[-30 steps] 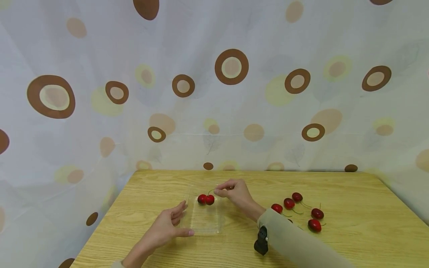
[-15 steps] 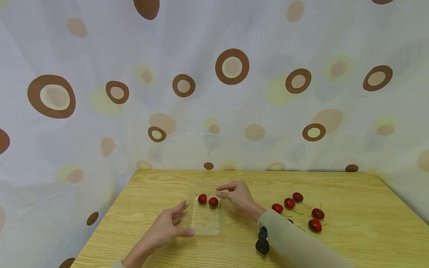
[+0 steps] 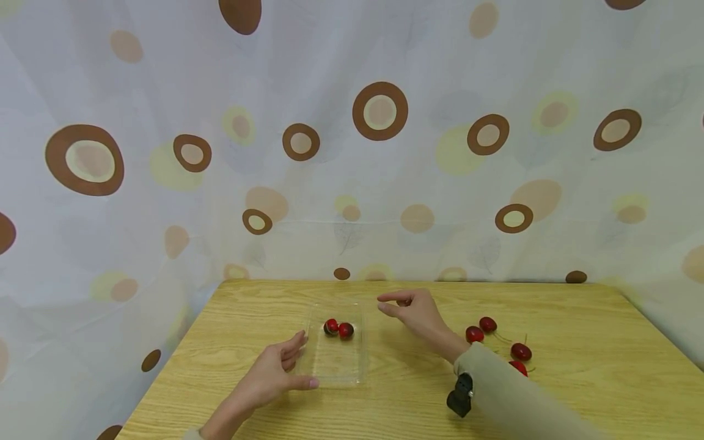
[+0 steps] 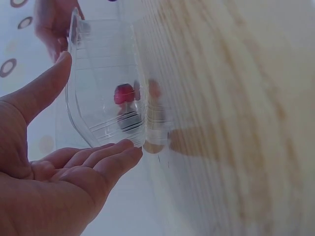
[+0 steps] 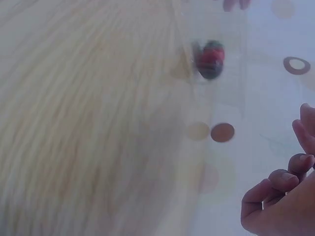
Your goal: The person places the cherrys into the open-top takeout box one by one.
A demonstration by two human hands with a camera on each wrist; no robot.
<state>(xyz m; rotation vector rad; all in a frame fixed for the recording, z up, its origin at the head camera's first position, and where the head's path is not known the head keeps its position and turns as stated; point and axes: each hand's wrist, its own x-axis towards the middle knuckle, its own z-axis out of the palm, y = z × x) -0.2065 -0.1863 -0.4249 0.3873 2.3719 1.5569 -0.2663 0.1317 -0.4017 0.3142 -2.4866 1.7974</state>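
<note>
A clear plastic box [image 3: 338, 365] stands on the table, with two dark red cherries [image 3: 346, 330] lying side by side near its far end. My left hand [image 3: 272, 374] is at the box's left side, thumb at the near corner and straight fingers along the wall. In the left wrist view, the thumb of that hand [image 4: 47, 167] touches or nearly touches the box rim and the fingers lie against the lower wall. To the right of the box, my right hand [image 3: 415, 311] hovers with thumb and index finger extended and apart, holding nothing; its other fingers are bent.
Several loose cherries [image 3: 487, 324] with green stems lie on the right of the wooden table [image 3: 418, 391], partly hidden by my right sleeve [image 3: 511, 391]. A black strap device [image 3: 461, 394] sits at that wrist. Behind the table hangs a patterned cloth [image 3: 418, 177].
My right hand has let go of a cherry's stem and moved right, away from the box. The released cherry settled beside the other one. My left hand has stayed put.
</note>
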